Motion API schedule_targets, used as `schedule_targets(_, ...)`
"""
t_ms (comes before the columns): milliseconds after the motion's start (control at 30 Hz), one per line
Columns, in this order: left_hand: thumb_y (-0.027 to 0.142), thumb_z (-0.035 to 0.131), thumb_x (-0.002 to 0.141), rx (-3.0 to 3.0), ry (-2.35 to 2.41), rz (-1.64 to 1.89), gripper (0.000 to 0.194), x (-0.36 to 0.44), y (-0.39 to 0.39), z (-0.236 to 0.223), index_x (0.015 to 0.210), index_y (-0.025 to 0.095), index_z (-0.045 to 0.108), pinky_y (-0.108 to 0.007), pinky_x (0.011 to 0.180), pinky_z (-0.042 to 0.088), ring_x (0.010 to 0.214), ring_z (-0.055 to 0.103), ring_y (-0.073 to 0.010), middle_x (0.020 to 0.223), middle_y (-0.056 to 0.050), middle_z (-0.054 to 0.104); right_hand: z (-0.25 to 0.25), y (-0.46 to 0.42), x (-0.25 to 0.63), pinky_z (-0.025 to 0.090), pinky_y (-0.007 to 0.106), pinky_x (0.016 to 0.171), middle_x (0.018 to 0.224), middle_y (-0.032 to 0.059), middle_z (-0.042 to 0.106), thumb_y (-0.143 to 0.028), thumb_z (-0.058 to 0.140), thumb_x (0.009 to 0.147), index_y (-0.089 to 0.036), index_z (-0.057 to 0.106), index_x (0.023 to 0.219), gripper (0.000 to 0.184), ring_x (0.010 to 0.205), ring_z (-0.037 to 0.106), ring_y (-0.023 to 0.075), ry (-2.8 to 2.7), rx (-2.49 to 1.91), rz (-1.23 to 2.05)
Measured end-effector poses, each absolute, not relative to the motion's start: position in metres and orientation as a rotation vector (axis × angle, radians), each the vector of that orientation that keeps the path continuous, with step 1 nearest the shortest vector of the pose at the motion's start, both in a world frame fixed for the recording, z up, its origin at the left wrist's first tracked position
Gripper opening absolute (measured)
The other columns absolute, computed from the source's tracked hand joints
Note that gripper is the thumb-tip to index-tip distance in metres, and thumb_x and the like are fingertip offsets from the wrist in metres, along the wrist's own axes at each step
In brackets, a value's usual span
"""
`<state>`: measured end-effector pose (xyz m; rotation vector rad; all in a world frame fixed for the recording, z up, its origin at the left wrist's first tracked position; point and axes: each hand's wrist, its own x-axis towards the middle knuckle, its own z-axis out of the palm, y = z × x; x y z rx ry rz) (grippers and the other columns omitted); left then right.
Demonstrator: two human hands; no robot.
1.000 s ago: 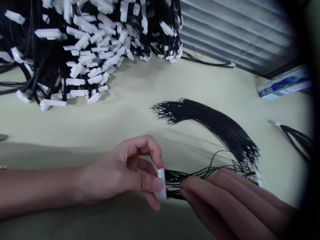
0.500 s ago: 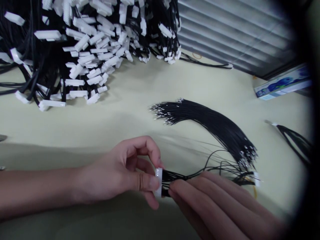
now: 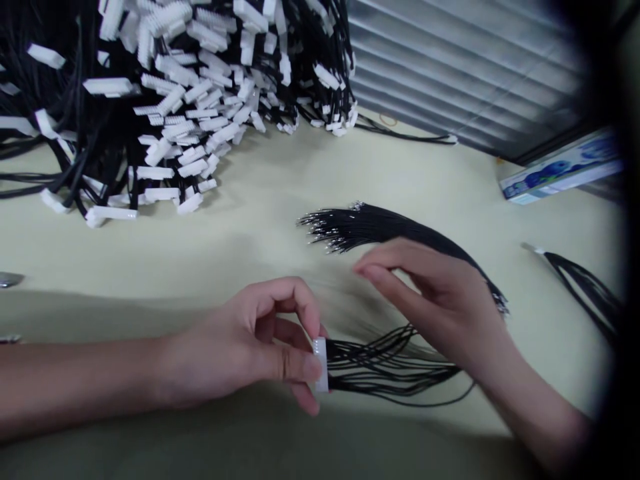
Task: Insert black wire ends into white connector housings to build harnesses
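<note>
My left hand (image 3: pixel 250 353) grips a white multi-pin connector housing (image 3: pixel 321 365) between its thumb and fingers. Several thin black wires (image 3: pixel 380 363) run from the connector's right side and pass behind my right wrist. My right hand (image 3: pixel 435 293) is raised above them, thumb and index fingertips brought together with nothing visible between them. Just behind those fingertips lies a bundle of loose black wires (image 3: pixel 385 223) with shiny metal terminals at its ends. My right hand covers part of that bundle.
A large heap of black wire harnesses with white connectors (image 3: pixel 200 127) fills the back left. Grey blinds (image 3: pixel 465 60) and a blue-and-white box (image 3: pixel 560 170) stand at the back right. Another black cable (image 3: pixel 580 287) lies at the right, and a small metal object (image 3: pixel 10 280) at the left edge.
My right hand has let go of the wires near the connector and moved up to the loose bundle. My left hand keeps its grip, almost unmoved. The view has shifted slightly.
</note>
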<state>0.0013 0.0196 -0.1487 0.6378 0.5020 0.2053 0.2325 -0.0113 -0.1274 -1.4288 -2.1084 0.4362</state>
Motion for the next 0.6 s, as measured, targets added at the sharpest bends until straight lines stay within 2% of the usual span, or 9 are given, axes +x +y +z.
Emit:
schedule_targets(67, 0.015, 0.073, 0.079, 0.65, 0.504, 0.188, 0.024, 0.001, 0.02, -0.149, 0.084, 0.016, 0.049, -0.014, 0.06, 0.054, 0.063, 0.068, -0.008, 0.075, 0.003, 0.063, -0.144, 0.002, 0.244, 0.05, 0.033, 0.092, 0.113, 0.007, 0.064, -0.014, 0.055, 0.092, -0.019, 0.066, 0.11, 0.022, 0.104, 0.06, 0.0169, -2.161, -1.448, 0.271)
schedule_targets(133, 0.015, 0.072, 0.079, 0.66, 0.511, 0.175, 0.024, 0.001, 0.02, -0.149, 0.084, 0.016, 0.049, -0.013, 0.06, 0.052, 0.063, 0.069, -0.0082, 0.074, 0.003, 0.063, -0.158, 0.008, 0.25, 0.047, 0.041, 0.098, 0.123, 0.009, 0.061, -0.014, 0.055, 0.091, -0.019, 0.064, 0.119, 0.03, 0.114, 0.056, 0.0214, -2.231, -1.423, 0.216)
schedule_targets(333, 0.017, 0.072, 0.079, 0.665, 0.511, 0.179, 0.024, 0.0, 0.019, -0.15, 0.085, 0.017, 0.049, -0.017, 0.063, 0.054, 0.068, 0.069, -0.0098, 0.076, 0.003, 0.063, -0.165, 0.007, 0.251, 0.052, 0.039, 0.087, 0.108, 0.0052, 0.066, -0.012, 0.056, 0.09, -0.021, 0.065, 0.103, 0.018, 0.099, 0.06, 0.019, -2.314, -1.309, 0.105)
schedule_targets(600, 0.017, 0.073, 0.079, 0.661, 0.511, 0.178, 0.025, 0.001, 0.02, -0.151, 0.084, 0.016, 0.048, -0.014, 0.062, 0.052, 0.066, 0.069, -0.0081, 0.075, 0.003, 0.064, -0.166, 0.007, 0.252, 0.051, 0.041, 0.083, 0.106, 0.0062, 0.066, -0.011, 0.058, 0.087, -0.021, 0.062, 0.099, 0.016, 0.096, 0.061, 0.0219, -2.364, -1.294, 0.043)
